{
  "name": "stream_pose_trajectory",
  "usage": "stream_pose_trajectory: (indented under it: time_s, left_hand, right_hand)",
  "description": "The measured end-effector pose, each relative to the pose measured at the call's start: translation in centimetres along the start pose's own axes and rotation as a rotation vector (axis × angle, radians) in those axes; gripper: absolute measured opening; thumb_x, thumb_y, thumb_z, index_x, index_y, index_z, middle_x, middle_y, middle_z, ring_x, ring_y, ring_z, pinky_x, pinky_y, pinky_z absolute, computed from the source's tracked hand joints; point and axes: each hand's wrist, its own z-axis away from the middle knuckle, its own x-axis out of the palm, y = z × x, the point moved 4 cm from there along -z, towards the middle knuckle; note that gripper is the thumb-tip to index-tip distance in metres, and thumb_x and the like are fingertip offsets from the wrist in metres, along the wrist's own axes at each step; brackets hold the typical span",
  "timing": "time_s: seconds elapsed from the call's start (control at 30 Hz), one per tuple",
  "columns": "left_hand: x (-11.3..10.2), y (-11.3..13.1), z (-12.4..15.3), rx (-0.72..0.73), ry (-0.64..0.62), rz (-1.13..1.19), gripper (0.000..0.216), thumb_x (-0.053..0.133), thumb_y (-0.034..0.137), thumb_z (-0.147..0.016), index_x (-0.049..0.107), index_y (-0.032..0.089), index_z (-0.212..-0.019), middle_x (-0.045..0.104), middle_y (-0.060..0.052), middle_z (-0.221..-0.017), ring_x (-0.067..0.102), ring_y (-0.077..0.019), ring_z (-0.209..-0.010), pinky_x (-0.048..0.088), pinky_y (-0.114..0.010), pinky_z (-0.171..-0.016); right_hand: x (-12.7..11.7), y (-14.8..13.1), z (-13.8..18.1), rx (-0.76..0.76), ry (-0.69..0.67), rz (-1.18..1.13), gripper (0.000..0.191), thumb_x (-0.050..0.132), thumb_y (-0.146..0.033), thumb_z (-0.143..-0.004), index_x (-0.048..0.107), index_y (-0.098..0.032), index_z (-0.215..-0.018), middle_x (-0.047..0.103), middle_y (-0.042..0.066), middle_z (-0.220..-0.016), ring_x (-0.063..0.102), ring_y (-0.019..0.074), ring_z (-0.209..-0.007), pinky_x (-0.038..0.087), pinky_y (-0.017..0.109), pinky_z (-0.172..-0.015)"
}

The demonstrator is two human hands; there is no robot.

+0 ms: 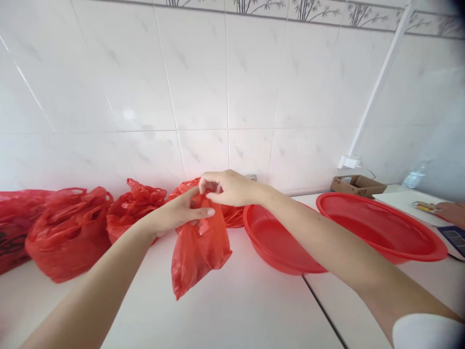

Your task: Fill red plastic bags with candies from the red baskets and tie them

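Note:
A red plastic bag point(201, 252) hangs above the white table, its lower corners drooping. My left hand point(181, 211) grips it near the top, with the thumb across the front and the other fingers partly behind the plastic. From above, my right hand point(230, 188) reaches over and pinches the bag's top edge with curled fingers. What the bag contains, if anything, cannot be made out. Close to my right forearm is a red plastic basket point(267, 232) with mesh sides, partly covered by that arm.
Several bulging red bags point(70, 230) line the wall at left. Right of my forearm sits a second red basket point(381, 228), near a cardboard box point(358, 185) and a power socket point(349, 162). At the right edge, another person's hand point(452, 213) is beside a scale point(454, 237).

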Motion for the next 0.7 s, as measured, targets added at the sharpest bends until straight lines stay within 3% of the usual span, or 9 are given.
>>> stream_pose_trajectory:
  time_s: [0.07,0.13,0.23,0.33,0.43,0.53,0.63,0.7]
  left_hand:
    - [0.2,-0.2,-0.5,-0.041,0.001,-0.049,0.028,0.073,0.035,-0.070,0.060,0.019,-0.089,0.047,0.006,-0.059,0.047,-0.0105,-0.053,0.041,-0.025,-0.053]
    - [-0.2,-0.8,-0.7,-0.066,0.056,0.011,0.027,0.069,0.038,-0.073,0.050,0.020,-0.069,0.032,0.009,-0.053,0.032,-0.0070,-0.046,0.034,-0.023,-0.047]
    - [-1.1,-1.8,-0.3,-0.106,0.140,0.146,0.033,0.060,0.049,-0.080,0.046,0.021,-0.068,0.022,0.010,-0.053,0.022,-0.0066,-0.045,0.031,-0.022,-0.046]
    - [-1.4,-2.6,0.1,-0.119,0.091,0.177,0.038,0.052,0.057,-0.084,0.055,0.020,-0.078,0.022,0.010,-0.054,0.023,-0.0073,-0.046,0.035,-0.023,-0.050]
    - [-1.5,-3.0,0.3,-0.081,0.058,0.215,0.038,0.047,0.055,-0.088,0.059,0.019,-0.081,0.035,0.007,-0.053,0.031,-0.0082,-0.047,0.038,-0.023,-0.055]
    - [-1.6,-2.8,0.6,0.002,0.032,0.209,0.033,0.048,0.047,-0.089,0.061,0.018,-0.079,0.057,-0.001,-0.068,0.047,-0.0111,-0.058,0.042,-0.026,-0.062]
    - [-1.4,-2.3,1.2,0.075,-0.043,-0.007,0.021,0.055,0.036,-0.085,0.065,0.018,-0.082,0.062,-0.003,-0.078,0.054,-0.0151,-0.070,0.043,-0.029,-0.070]
    - [-1.0,-2.2,1.4,0.090,-0.057,-0.183,0.013,0.055,0.028,-0.082,0.065,0.020,-0.083,0.062,-0.001,-0.078,0.055,-0.0153,-0.070,0.043,-0.029,-0.069]
  right_hand:
    - [1.0,-0.9,-0.9,-0.054,-0.013,-0.040,0.018,0.050,-0.009,-0.077,0.058,-0.020,-0.089,0.063,-0.002,-0.084,0.057,0.0108,-0.074,0.045,0.025,-0.069]
    - [1.6,-1.0,-1.1,-0.079,0.061,-0.087,0.022,0.048,-0.010,-0.080,0.057,-0.020,-0.096,0.063,0.000,-0.092,0.058,0.0116,-0.081,0.046,0.026,-0.073]
    - [2.5,0.8,-0.7,-0.017,0.161,-0.164,0.034,0.047,-0.009,-0.081,0.052,-0.022,-0.112,0.059,0.003,-0.111,0.058,0.0120,-0.091,0.047,0.028,-0.079]
    - [3.8,2.8,0.1,0.081,0.137,-0.222,0.029,0.050,-0.012,-0.080,0.053,-0.022,-0.107,0.061,0.001,-0.099,0.059,0.0129,-0.086,0.048,0.029,-0.077]
    - [4.5,2.3,1.4,0.100,0.260,-0.255,0.016,0.048,-0.013,-0.082,0.052,-0.021,-0.095,0.058,-0.002,-0.084,0.057,0.0120,-0.076,0.049,0.028,-0.073]
    - [5.6,-0.5,3.3,-0.002,0.297,-0.262,0.014,0.048,-0.013,-0.084,0.051,-0.022,-0.095,0.060,-0.001,-0.088,0.058,0.0121,-0.079,0.049,0.028,-0.075]
    - [6.6,-2.4,4.8,-0.126,0.370,-0.170,0.013,0.049,-0.014,-0.086,0.056,-0.023,-0.094,0.063,0.002,-0.094,0.057,0.0151,-0.091,0.046,0.032,-0.087]
    - [7.0,-1.3,5.0,-0.056,0.528,-0.200,0.016,0.047,-0.018,-0.090,0.057,-0.023,-0.102,0.063,0.004,-0.103,0.056,0.0168,-0.099,0.044,0.035,-0.092]
